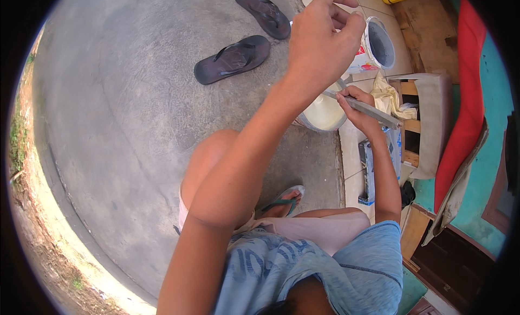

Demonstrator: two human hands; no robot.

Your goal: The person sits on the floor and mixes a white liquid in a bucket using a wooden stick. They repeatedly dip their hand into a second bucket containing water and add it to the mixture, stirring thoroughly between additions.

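My right hand (358,110) is wrapped round a long, flat grey stick (383,117), which looks like wood. One end of the stick reaches over a bucket of pale cream liquid (323,114), perhaps paint; whether it touches the liquid I cannot tell. Higher in the view, my left hand (326,36) is raised with its fingers bent and apart, and nothing shows in it. Just beyond that hand stands a second white bucket (370,57) with a grey inside, tipped toward the right in this view. My left forearm crosses in front of part of the ground.
Two dark flip-flops (233,59) lie on the grey concrete (135,98). Right of the buckets are a crumpled cream cloth or bag (385,95), a blue-and-white box (368,174) on tiles, and a wooden frame with grey padding (433,120). A red cushion (463,109) leans by the teal wall.
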